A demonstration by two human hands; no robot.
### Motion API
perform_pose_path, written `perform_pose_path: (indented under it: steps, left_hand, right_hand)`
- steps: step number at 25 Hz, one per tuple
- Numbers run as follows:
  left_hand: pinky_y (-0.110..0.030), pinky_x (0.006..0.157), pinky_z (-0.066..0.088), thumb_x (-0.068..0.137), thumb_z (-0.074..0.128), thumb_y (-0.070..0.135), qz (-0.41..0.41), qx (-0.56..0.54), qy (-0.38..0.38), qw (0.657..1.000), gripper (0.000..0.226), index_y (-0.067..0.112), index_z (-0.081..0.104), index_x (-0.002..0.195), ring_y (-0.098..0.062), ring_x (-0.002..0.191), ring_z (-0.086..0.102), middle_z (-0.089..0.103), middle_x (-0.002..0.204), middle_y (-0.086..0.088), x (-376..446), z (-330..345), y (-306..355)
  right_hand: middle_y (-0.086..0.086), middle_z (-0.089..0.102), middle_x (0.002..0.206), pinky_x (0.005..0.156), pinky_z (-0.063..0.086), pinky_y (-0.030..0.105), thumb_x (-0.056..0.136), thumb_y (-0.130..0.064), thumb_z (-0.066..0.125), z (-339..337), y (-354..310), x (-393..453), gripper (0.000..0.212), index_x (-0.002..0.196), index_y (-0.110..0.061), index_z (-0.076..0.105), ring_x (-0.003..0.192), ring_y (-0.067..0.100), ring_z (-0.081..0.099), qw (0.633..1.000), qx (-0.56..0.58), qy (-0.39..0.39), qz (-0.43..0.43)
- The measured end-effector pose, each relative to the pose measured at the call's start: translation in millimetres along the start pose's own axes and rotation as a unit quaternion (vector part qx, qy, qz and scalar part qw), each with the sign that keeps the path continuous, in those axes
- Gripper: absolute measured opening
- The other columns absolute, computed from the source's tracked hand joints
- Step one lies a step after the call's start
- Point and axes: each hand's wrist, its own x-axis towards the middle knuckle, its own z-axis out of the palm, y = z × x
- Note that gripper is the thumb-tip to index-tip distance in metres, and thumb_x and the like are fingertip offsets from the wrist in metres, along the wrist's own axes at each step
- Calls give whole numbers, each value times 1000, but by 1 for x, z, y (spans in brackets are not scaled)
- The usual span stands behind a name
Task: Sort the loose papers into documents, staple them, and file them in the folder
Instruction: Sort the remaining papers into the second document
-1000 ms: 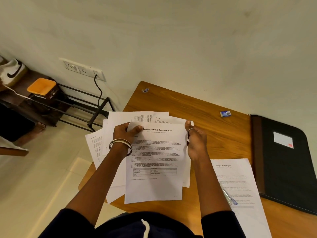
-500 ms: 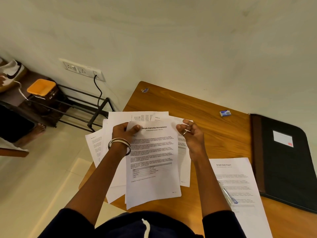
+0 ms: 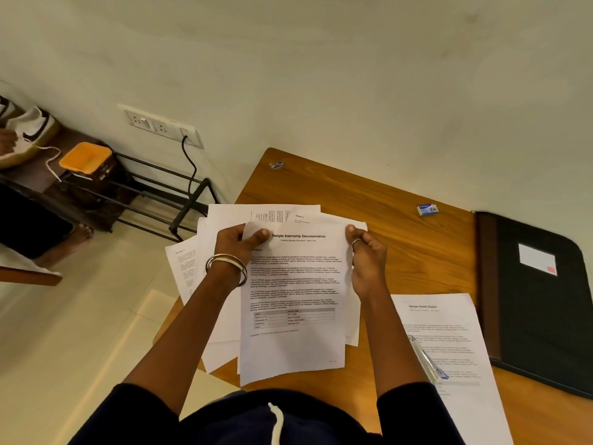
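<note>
Both my left hand (image 3: pixel 239 240) and right hand (image 3: pixel 365 252) closed on the internship page (image 3: pixel 293 303) at frame centre, pinching top corners to read its title; folder (image 3: pixel 542 303) waits shut at right.

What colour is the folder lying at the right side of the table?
The folder is black with a brown spine strip and a white label, seen in the head view.
</note>
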Motion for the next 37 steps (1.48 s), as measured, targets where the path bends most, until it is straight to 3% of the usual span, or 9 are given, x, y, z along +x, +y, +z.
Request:
perform_pose_path:
  steps: [5,11,14,19,23,27,30,33,37]
  left_hand:
    - [-24,54,43,81,70,24,-7,-19,10,1000,19,12,66,93,-18,67,57,64,82,2,-2,6,0]
    - [-29,62,50,82,69,26,-6,-12,-7,1000,19,10,67,92,-25,73,59,66,84,-2,0,3,-4]
    - [-28,65,42,87,61,30,7,-30,14,999,19,14,66,97,-16,74,54,62,90,4,-5,6,-2]
    - [-38,79,41,86,63,34,-60,-135,84,986,10,24,62,86,-23,82,52,61,94,0,-3,4,-1]
    - [-41,79,46,82,66,36,-119,-172,98,973,32,23,55,109,-29,86,58,62,102,-6,3,0,-6]
    - [-46,87,48,81,66,41,-142,-163,90,972,38,24,53,112,-32,95,59,62,108,-8,7,-2,-12]
    - [-50,92,47,81,65,42,-150,-159,90,972,35,25,53,109,-32,96,59,63,109,-8,6,-4,-16]
    - [-55,93,46,82,60,50,-158,-146,59,975,37,26,53,109,-33,98,59,63,110,-7,6,-8,-18]
    - [-52,89,49,75,54,66,-160,-103,-63,980,55,21,60,107,-34,98,60,66,104,-6,-10,-9,-27]
  right_hand:
    - [1,69,78,60,54,26,88,-8,63,1,-3,-5,21,68,-15,62,76,19,65,998,52,26,15]
    - [1,73,82,57,56,26,85,-14,68,-4,-8,-5,5,81,-12,69,73,18,68,996,71,-1,45]
    - [-1,73,81,55,56,23,86,-12,67,-7,-6,-4,5,82,-10,69,72,16,68,997,61,-3,37]
    - [-1,74,82,58,53,27,87,-22,68,-9,-1,-3,11,82,-13,70,71,14,69,998,48,-15,49]
    - [-2,75,80,61,55,31,86,-23,68,-10,5,-3,11,81,-14,70,70,17,71,997,50,-16,64]
    - [7,73,96,72,57,35,87,-19,68,-5,6,-3,10,80,-13,69,87,26,69,998,35,15,48]
    - [0,72,86,71,54,28,89,-25,65,-5,2,-7,15,81,-13,68,82,18,67,999,10,1,34]
    - [1,72,89,71,57,28,89,-21,66,-8,4,-8,12,89,-10,70,88,21,69,1000,-3,1,19]
    - [5,71,90,56,56,28,87,-17,67,-16,14,-1,10,92,-9,65,69,19,67,994,31,62,90]
